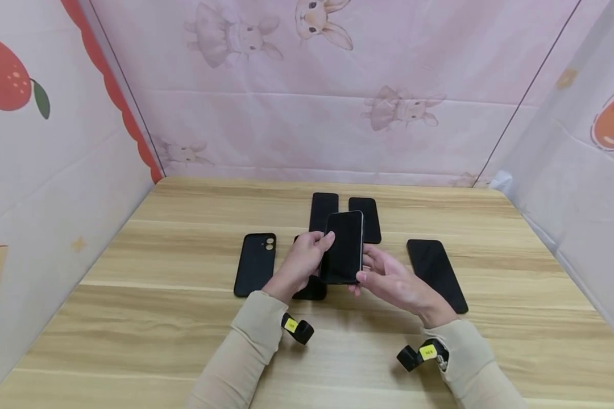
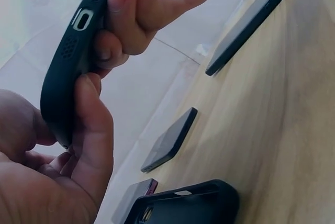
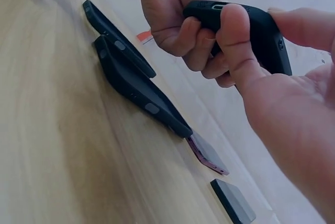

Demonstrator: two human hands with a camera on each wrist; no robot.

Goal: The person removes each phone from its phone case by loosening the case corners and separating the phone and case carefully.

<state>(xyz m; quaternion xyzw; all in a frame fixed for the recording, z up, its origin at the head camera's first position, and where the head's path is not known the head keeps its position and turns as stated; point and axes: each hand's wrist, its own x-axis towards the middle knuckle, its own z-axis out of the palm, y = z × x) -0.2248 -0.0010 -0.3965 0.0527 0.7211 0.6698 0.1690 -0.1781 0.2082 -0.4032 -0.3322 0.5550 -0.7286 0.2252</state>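
Note:
A smartphone (image 1: 344,247) with a dark screen is held up over the middle of the table, tilted toward me. Black casing with a port opening and speaker holes wraps its bottom end (image 2: 65,77); a silver edge shows along its right side in the head view. My left hand (image 1: 301,261) grips the left side, thumb on the front. My right hand (image 1: 396,284) pinches the lower right corner, the thumb across the bottom end in the right wrist view. Beneath the left hand lies a black phone case (image 1: 311,289), partly hidden.
Another black phone case (image 1: 254,267) with camera holes lies to the left. Two dark phones, a left one (image 1: 324,209) and a right one (image 1: 368,218), lie behind the hands. A further dark phone (image 1: 436,272) lies beside the right hand. Printed cloth walls (image 1: 307,136) surround the wooden table (image 1: 158,318).

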